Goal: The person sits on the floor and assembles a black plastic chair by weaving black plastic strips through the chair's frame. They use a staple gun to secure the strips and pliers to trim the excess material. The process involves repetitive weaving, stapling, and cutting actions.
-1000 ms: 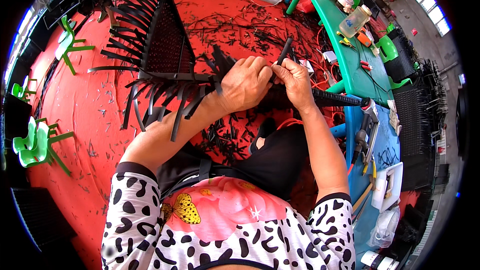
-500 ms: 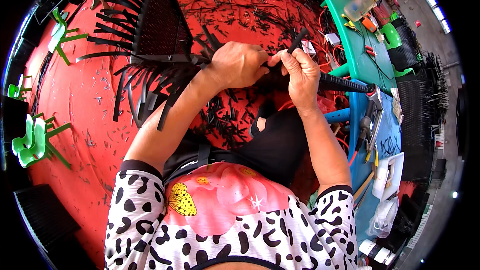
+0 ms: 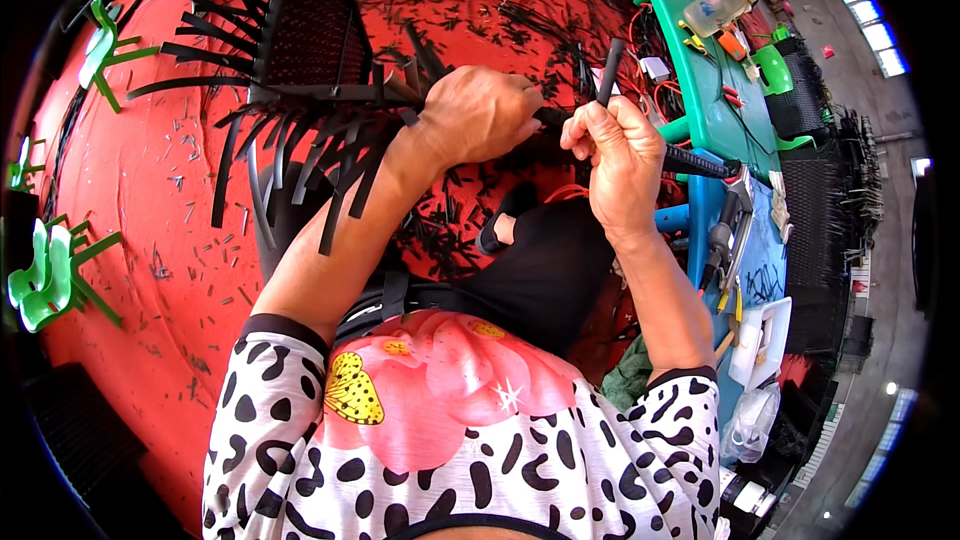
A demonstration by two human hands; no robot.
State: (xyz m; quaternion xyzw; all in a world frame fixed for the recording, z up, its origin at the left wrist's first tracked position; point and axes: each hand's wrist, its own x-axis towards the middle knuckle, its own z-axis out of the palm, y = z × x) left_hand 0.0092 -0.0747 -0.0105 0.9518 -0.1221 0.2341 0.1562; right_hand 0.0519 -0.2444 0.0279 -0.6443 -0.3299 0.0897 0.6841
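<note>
A black woven panel (image 3: 315, 40) stands in front of me at the left, fringed with many loose flat strips (image 3: 275, 125). My left hand (image 3: 478, 115) is curled closed at the panel's right, its back toward me. What its fingers grip is hidden beneath them, though something dark shows beside the fingertips. To the right, apart from it, my right hand (image 3: 622, 155) pinches a flat black strip (image 3: 610, 70) between thumb and fingers. The strip's end sticks up above the thumb. Behind the right wrist runs a black woven edge (image 3: 697, 161).
Cut black scraps litter the red floor (image 3: 170, 290). Along the right stand a green table (image 3: 690, 50) and a blue table (image 3: 765, 250), holding a clear jar (image 3: 720, 8), a grey-handled tool (image 3: 722, 240) and a white tray (image 3: 768, 340). Small green chairs (image 3: 45, 275) stand at the left.
My right hand has drawn away from the left, toward the right, and the strip in it stands more upright. My left hand stays closed, slightly higher in view. The whole view has shifted a little.
</note>
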